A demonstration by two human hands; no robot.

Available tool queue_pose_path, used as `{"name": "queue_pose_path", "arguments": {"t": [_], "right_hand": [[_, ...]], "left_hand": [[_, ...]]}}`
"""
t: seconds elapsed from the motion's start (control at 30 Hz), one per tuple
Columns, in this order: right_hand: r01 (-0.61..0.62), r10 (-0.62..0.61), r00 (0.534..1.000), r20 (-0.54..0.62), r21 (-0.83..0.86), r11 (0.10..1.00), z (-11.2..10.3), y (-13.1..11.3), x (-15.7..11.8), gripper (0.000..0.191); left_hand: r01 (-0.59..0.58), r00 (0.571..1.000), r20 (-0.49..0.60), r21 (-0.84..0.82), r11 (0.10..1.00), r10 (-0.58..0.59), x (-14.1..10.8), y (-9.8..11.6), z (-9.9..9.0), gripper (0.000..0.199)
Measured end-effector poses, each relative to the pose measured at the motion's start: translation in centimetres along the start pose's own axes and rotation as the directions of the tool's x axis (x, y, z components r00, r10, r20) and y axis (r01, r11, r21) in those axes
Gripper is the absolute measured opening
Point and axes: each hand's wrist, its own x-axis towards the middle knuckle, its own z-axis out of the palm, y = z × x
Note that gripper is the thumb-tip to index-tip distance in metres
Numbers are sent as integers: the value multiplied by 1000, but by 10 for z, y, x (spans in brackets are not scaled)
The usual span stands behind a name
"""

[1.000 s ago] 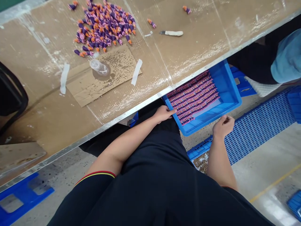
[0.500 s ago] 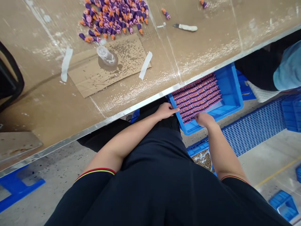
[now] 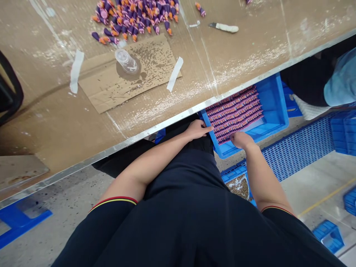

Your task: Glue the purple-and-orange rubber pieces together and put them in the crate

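Below the table's front edge sits a blue plastic crate [image 3: 274,98], partly hidden under the tabletop. Neat rows of small purple, orange and pink pieces [image 3: 236,116] fill its left and middle part. At the crate's left wall is my left hand [image 3: 198,129], a digit reaching over the rim and the others curled outside it. My right hand [image 3: 241,140] is closed at the near end of the rows, just inside the front wall. Its fingertips are hidden, so what they grip does not show.
A pile of loose purple-orange pieces [image 3: 139,16] lies on the table [image 3: 250,48], with a white-handled knife [image 3: 226,27] to its right. A clear plastic cup [image 3: 126,61] rests on taped cardboard [image 3: 111,94]. Another person's sleeve [image 3: 340,83] appears at right, above blue crates [image 3: 345,131].
The view has shifted slightly, moving the tabletop things a little up in the picture. Both hands stay at the crate in nearly the same pose.
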Motion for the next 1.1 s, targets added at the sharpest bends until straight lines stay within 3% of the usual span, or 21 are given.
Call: {"name": "queue_pose_path", "arguments": {"t": [0.13, 0.23, 0.3, 0.43, 0.47, 0.53, 0.63, 0.73, 0.8, 0.87, 0.9, 0.93, 1.0, 1.1], "right_hand": [[-2, 4, 999, -37, 39, 999, 2, 1, 2, 38], [-23, 30, 996, -78, 84, 996, -2, 6, -3, 37], [-42, 55, 992, -113, 119, 992, -10, 14, -12, 37], [-24, 62, 979, -195, 193, 981, -41, 37, -40, 35], [36, 22, 972, -233, 242, 970, -52, 41, -49, 32], [274, -134, 927, -349, 391, 879, -78, 44, -66, 29], [625, -383, 775, -502, 528, 575, -123, 26, -89, 41], [795, -452, 606, -655, 490, 357, -176, -19, -97, 38], [878, -409, 470, -782, 369, 304, -212, -61, -89, 30], [904, -342, 350, -872, 219, 366, -246, -105, -68, 29], [881, -309, 312, -898, 152, 448, -261, -125, -54, 26], [835, -296, 292, -910, 91, 543, -274, -143, -40, 22], [700, -294, 334, -895, 27, 713, -292, -171, -13, 16], [570, -216, 398, -892, 55, 820, -299, -195, 14, 18]], "left_hand": [[-2, 1000, -8, 34, 999, 2, -3, 4, -2, 42], [-13, 1000, -25, 79, 997, 15, -21, 4, -20, 32], [-59, 998, -24, 126, 990, 62, -47, 0, -42, 30], [-246, 966, -19, 259, 934, 259, -125, -16, -95, 60], [-237, 964, -48, 287, 928, 261, -148, -20, -108, 65], [-149, 964, -153, 370, 917, 219, -194, -28, -131, 66], [0, 931, -336, 395, 918, 144, -258, -41, -157, 79], [104, 846, -521, 372, 922, 115, -310, -53, -173, 92], [170, 772, -629, 337, 926, 87, -337, -57, -180, 91], [251, 706, -707, 279, 927, 22, -359, -59, -183, 79], [293, 666, -746, 247, 924, -12, -370, -60, -184, 73], [332, 622, -782, 216, 918, -41, -380, -63, -185, 68], [391, 524, -849, 174, 904, -63, -403, -72, -185, 60], [460, 404, -915, 216, 862, 14, -440, -96, -190, 46]]}}
